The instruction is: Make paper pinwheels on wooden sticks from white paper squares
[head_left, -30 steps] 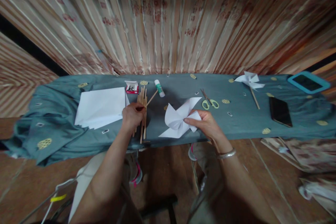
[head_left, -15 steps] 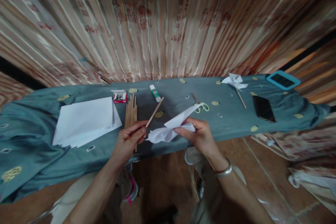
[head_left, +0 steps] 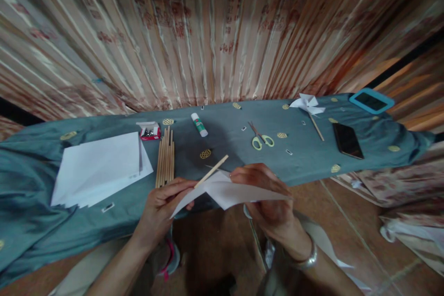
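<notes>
My left hand (head_left: pixel 168 203) is closed on a thin wooden stick (head_left: pixel 213 170), whose free end points up and to the right. Behind and partly under the paper, my right hand (head_left: pixel 268 199) is closed on a folded white paper pinwheel (head_left: pixel 232 189), with its fingers bent over the top edge. One paper blade reaches left and overlaps my left fingers. Stick and paper cross close together; whether they touch is unclear. A thin pointed sliver shows beside the stick, too small to name. A bundle of wooden sticks (head_left: pixel 165 157) lies just beyond my left hand.
Left on the cloth-covered table (head_left: pixel 229 148) lie white paper sheets (head_left: pixel 100 164) and a red box of small metal pieces (head_left: pixel 150 131). Farther along are a glue stick (head_left: pixel 199 125), scissors (head_left: pixel 261 138), a finished pinwheel (head_left: pixel 308 104), a black phone (head_left: pixel 348 140) and a blue-framed device (head_left: pixel 372 101).
The pinwheel paper has turned and come nearer the stick, its blades now spread sideways. My right hand has rotated behind it. The view has shifted slightly.
</notes>
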### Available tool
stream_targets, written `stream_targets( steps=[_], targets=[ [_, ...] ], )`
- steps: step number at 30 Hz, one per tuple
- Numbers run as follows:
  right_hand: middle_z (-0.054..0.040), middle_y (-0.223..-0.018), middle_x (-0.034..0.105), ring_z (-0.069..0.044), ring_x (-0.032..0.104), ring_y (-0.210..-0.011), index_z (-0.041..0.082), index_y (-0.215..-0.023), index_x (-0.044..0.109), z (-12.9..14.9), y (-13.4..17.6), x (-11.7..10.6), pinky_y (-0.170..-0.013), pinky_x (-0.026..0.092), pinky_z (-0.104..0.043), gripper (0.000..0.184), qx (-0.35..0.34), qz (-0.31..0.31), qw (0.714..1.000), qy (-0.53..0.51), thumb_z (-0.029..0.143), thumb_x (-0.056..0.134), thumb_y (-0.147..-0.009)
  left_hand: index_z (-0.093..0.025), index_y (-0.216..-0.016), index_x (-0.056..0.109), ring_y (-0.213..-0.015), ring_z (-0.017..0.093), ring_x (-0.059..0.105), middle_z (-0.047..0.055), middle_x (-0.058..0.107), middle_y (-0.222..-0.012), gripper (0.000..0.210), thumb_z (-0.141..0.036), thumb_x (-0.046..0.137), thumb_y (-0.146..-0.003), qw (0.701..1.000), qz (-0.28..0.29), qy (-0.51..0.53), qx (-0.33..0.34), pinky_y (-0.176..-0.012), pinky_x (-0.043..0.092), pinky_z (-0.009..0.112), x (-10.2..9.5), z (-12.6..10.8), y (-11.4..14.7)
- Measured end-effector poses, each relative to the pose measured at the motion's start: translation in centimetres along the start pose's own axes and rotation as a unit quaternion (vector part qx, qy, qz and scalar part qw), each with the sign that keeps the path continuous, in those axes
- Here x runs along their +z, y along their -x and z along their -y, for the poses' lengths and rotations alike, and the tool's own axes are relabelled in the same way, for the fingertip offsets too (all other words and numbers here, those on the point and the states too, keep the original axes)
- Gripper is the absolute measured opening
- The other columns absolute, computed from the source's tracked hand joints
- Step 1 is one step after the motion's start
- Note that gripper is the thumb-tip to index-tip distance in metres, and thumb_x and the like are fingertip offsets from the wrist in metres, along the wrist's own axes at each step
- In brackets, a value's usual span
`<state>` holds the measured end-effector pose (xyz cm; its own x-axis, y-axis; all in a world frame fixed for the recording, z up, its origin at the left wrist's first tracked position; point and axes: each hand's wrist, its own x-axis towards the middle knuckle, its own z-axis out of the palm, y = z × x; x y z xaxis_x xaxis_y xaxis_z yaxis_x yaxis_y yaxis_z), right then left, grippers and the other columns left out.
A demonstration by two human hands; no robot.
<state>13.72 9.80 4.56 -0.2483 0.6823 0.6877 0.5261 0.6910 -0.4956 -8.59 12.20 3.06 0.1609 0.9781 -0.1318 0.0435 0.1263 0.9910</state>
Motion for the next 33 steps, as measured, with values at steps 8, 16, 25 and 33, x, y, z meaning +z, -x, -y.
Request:
stream_targets(
  steps=[8,16,25,33],
  targets=[
    [-0.0087,-0.103,0.071,-0.023,0.064,-0.1,0.019,-0.114,0.059,0.2,0.3,0.1,-0.087,0.053,-0.039,0.028,-0.004,-0.011,0.999,0.031,0.014,0.049,-0.088,-0.02,-0.082,0.08,-0.047,0.008,0.046,0.002,0.06,-0.058,0.02,-0.035,0.07,-0.073,0.998,0.024,-0.042,0.029,-0.042,0.037,0.018,-0.2,1.0,0.2],
    [-0.0051,-0.102,0.072,-0.02,0.064,-0.098,0.022,-0.115,0.058,0.2,0.1,0.5,-0.086,0.053,-0.036,0.033,-0.008,-0.023,0.998,0.053,0.008,0.048,-0.087,-0.02,-0.08,0.08,-0.049,0.009,0.05,0.003,0.062,-0.063,0.019,-0.036,0.074,-0.071,0.999,0.028,-0.03,0.033,-0.044,0.04,0.019,0.0,0.5,0.3],
    [-0.0072,-0.097,0.072,-0.02,0.065,-0.094,0.018,-0.108,0.058,0.4,-0.2,0.4,-0.084,0.054,-0.036,0.032,-0.015,-0.015,0.998,0.065,0.002,0.048,-0.083,-0.024,-0.083,0.08,-0.049,0.007,0.049,0.002,0.061,-0.064,0.013,-0.026,0.069,-0.076,0.997,0.046,-0.035,0.054,-0.044,0.037,0.016,-0.2,1.2,0.3],
    [-0.0056,-0.095,0.073,-0.019,0.065,-0.092,0.019,-0.108,0.059,0.6,-0.5,0.0,-0.082,0.055,-0.034,0.03,-0.024,-0.004,0.996,0.081,0.005,0.045,-0.086,-0.025,-0.087,0.08,-0.053,0.009,0.054,0.003,0.063,-0.065,0.016,-0.025,0.067,-0.079,0.993,0.049,-0.071,0.081,-0.047,0.04,0.017,-0.8,1.4,0.2]
  ],
)
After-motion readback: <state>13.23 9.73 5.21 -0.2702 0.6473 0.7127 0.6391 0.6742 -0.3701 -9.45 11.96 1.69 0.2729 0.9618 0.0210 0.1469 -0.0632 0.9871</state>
